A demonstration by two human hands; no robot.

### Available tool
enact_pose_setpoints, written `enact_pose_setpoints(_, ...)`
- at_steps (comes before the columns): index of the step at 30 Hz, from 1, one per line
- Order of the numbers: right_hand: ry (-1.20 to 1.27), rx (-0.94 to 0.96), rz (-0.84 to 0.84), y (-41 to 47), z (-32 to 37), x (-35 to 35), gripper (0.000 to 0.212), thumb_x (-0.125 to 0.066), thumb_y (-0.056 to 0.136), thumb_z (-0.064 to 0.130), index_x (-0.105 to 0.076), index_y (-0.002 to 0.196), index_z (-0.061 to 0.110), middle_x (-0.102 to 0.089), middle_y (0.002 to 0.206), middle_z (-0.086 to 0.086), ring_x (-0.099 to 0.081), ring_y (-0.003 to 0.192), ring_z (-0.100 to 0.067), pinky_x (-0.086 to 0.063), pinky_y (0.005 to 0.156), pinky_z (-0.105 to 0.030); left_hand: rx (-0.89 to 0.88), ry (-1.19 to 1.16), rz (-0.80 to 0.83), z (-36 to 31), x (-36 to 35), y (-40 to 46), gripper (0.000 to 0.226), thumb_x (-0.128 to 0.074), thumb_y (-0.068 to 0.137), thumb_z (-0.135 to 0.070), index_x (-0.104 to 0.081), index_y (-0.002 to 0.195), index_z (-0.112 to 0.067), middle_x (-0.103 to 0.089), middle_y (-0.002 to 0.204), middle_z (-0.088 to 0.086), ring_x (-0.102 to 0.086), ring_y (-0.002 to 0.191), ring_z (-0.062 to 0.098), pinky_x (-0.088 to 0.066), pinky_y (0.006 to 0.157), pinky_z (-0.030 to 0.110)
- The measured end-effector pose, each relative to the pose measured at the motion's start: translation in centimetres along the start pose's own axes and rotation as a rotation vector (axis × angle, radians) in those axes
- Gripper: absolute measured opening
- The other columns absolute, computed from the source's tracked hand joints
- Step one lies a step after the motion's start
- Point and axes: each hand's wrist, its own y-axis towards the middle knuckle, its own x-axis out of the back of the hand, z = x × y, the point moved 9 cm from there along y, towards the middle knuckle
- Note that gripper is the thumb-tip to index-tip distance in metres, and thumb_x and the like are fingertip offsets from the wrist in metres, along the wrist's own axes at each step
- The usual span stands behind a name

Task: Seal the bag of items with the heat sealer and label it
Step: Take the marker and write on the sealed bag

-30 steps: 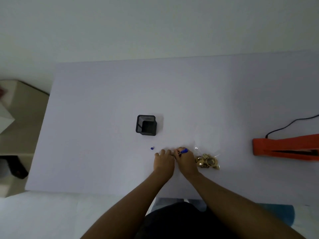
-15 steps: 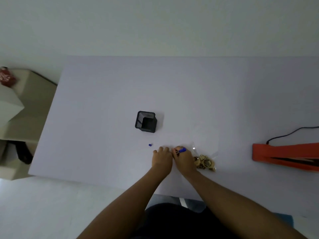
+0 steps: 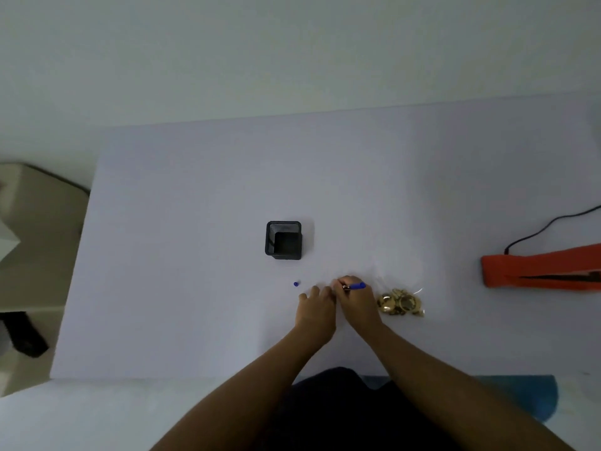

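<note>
A clear plastic bag [image 3: 401,299] with several gold metal items lies on the white table, just right of my hands. My right hand [image 3: 357,304] is shut on a blue pen [image 3: 355,286], its tip pointing left toward my left hand. My left hand [image 3: 317,309] rests flat on the table with fingers apart, touching the right hand; whether a label lies under it is hidden. A small blue pen cap [image 3: 296,283] lies left of the hands. The orange heat sealer [image 3: 540,266] sits at the right edge with its black cord [image 3: 549,226].
A black square pen holder [image 3: 283,239] stands behind the hands at mid-table. The table's [image 3: 195,190] near edge runs just below my forearms. A beige cabinet [image 3: 35,222] stands off the table's left side.
Both hands stay together at the same spot with the pen. Only the head camera has shifted slightly, which moves the whole scene in view.
</note>
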Motion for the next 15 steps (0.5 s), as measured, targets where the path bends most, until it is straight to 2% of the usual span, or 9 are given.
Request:
enact_pose_setpoints(8,0.06,-0.034,-0.12,-1.2,0.4,0.2,0.021,-0.055,0.1,0.017,-0.063,0.081,0.016,-0.062,0.074,0.003,-0.06,0.07,-0.005,-0.044,0.066,-0.014,-0.083,0.04,-0.008,0.5,0.3,0.1,0.06,-0.065,0.089,-0.031,-0.043,0.141,-0.011,-0.042,0.143,0.01,-0.039,0.13,0.031,-0.038,0.104,0.047)
enact_pose_setpoints(12,0.137,-0.056,-0.135,-1.6,0.5,-0.6,0.021,-0.056,0.101,0.022,-0.066,0.085,0.013,-0.066,0.076,0.0,-0.065,0.073,-0.012,-0.053,0.07,-0.026,-0.101,0.037,-0.026,0.4,0.7,0.0,0.058,-0.062,0.091,-0.032,-0.043,0.141,-0.011,-0.045,0.14,0.011,-0.043,0.126,0.03,-0.04,0.102,0.045)
enact_pose_setpoints(15,0.174,-0.105,-0.186,-2.0,-0.3,-0.6,0.02,-0.057,0.1,0.02,-0.067,0.083,0.014,-0.068,0.077,0.0,-0.065,0.073,-0.01,-0.051,0.071,-0.027,-0.123,0.027,-0.084,1.0,1.6,-0.1,0.039,-0.06,0.092,-0.019,-0.052,0.13,-0.011,-0.055,0.129,0.011,-0.049,0.117,0.027,-0.044,0.098,0.042)
